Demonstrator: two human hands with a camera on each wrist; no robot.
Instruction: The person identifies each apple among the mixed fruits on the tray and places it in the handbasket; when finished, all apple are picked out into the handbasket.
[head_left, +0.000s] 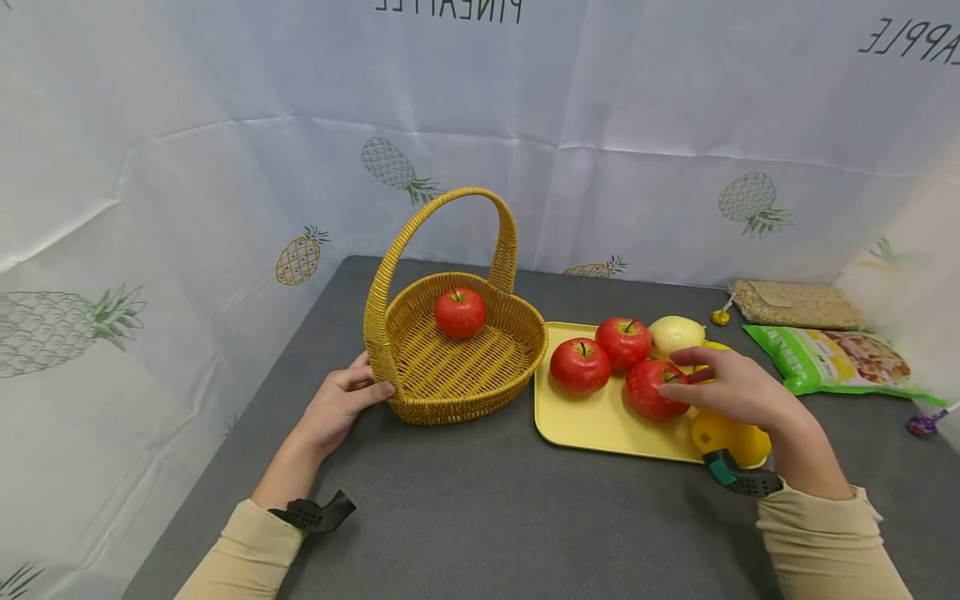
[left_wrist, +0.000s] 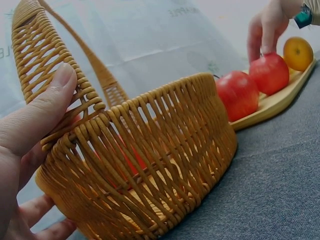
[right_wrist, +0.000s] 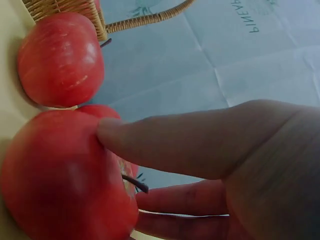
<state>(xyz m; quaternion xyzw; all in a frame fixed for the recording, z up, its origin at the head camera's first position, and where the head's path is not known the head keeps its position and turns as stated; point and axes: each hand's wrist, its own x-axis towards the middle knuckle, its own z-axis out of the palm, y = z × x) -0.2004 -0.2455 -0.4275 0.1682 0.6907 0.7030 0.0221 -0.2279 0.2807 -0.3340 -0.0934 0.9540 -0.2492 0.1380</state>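
Observation:
A heart-shaped wicker basket (head_left: 468,407) with a tall handle holds one red apple (head_left: 460,313). My left hand (head_left: 337,408) grips its left side at the foot of the handle; in the left wrist view the thumb (left_wrist: 55,90) lies against the weave. On the yellow tray (head_left: 592,429), my right hand (head_left: 738,387) has its thumb and fingers around the nearest red apple (head_left: 648,392). The right wrist view shows the thumb (right_wrist: 165,140) touching that apple (right_wrist: 65,180) beside its stem. Two more red apples (head_left: 580,367) sit left of and behind it.
A pale yellow fruit (head_left: 675,335) and an orange-yellow fruit (head_left: 731,437) share the tray. To the right lie a green food packet (head_left: 855,358), a bag of grains (head_left: 798,305) and two wrapped lollipops (head_left: 922,425). A pineapple-print curtain (head_left: 637,108) hangs behind the grey table (head_left: 510,517).

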